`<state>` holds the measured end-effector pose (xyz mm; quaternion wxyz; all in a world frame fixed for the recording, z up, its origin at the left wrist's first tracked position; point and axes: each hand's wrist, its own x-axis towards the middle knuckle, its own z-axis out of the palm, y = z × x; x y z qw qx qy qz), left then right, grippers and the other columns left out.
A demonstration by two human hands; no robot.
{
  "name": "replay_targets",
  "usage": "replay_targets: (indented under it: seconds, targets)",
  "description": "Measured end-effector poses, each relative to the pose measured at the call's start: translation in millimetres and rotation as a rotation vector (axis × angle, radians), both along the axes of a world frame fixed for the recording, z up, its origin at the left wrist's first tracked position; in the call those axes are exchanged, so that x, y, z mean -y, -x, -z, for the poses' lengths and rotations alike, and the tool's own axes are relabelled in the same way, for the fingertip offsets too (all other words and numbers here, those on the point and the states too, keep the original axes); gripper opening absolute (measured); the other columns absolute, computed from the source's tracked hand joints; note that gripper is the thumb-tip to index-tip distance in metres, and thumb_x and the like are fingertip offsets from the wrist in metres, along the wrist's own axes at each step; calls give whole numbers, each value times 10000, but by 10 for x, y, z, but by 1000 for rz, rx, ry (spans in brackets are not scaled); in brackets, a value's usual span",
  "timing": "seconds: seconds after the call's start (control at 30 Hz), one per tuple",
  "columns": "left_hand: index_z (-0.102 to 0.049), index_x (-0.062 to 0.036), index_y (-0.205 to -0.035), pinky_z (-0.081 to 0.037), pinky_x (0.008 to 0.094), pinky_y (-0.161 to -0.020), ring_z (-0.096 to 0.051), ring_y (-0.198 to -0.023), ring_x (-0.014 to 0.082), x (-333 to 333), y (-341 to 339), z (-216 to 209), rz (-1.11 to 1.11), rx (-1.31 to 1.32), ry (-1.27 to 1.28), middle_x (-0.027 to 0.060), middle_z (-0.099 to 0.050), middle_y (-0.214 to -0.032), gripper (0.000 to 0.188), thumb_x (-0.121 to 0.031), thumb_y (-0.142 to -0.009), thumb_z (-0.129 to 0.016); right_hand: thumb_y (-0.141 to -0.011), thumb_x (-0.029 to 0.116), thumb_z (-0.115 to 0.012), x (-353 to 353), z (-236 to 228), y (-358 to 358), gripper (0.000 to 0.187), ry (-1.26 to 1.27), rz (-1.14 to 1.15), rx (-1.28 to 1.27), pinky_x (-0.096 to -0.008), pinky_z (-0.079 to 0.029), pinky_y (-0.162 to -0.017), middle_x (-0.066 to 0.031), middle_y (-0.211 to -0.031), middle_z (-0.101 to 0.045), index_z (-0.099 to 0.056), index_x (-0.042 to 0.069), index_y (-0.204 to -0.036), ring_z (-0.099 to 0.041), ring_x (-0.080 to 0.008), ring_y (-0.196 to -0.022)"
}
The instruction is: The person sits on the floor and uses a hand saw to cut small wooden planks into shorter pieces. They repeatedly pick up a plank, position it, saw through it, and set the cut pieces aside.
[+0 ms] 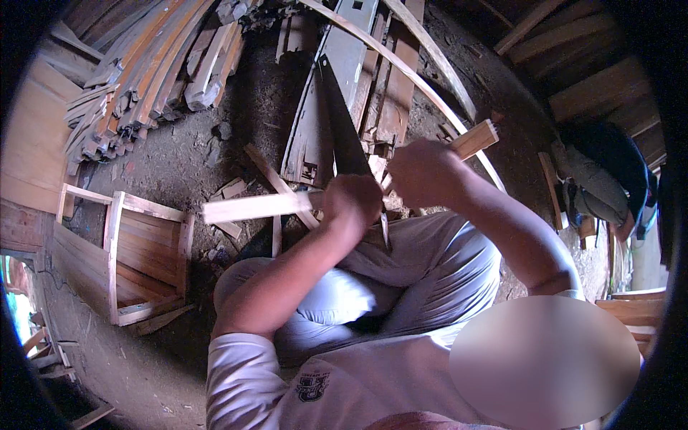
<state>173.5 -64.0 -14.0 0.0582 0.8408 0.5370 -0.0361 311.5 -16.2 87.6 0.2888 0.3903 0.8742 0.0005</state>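
Observation:
My left hand (351, 204) is closed round a pale wooden strip (258, 208), whose bright end sticks out to the left. My right hand (424, 173) grips a wooden piece (478, 139) that juts out past the knuckles to the upper right. Whether both ends belong to one strip is hidden by my fists. A dark handsaw blade (344, 122) points away from me, narrow tip farthest, with its wide end between my hands. The saw's handle is not visible. Both hands are above my bent legs in grey trousers (430, 258).
An open wooden frame box (115, 258) stands at the left. Long slats (150, 64) are stacked at the far left. A grey board (351, 50) and several planks lie ahead on the dirt floor, among offcuts (233, 190). Dark cloth items (609, 172) hang at the right.

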Motion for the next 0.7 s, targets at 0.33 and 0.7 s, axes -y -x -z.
replay_targets:
  seconds: [0.33,0.7]
  targets:
    - [-719,-40,-1020,-540,395,-753,-721,-831,277,-431,1056,-376,-557,853,-40,174,-735,-914,189,-208,-955,-665,-865,104,-801,-95,-40,-325,259,107,147,-1277,-337,-590,-783,-137,-919,-749,-680,-42,-1042,-756,-213,-877]
    - [-638,2,-926,-474,327,-671,-577,-712,120,-311,744,-423,-273,1388,-30,78,-646,-751,313,-267,-1069,-565,-844,220,-831,-173,403,169,405,74,107,-1462,-396,-567,-744,-218,-921,-717,-674,-68,-1082,-735,-354,-839]
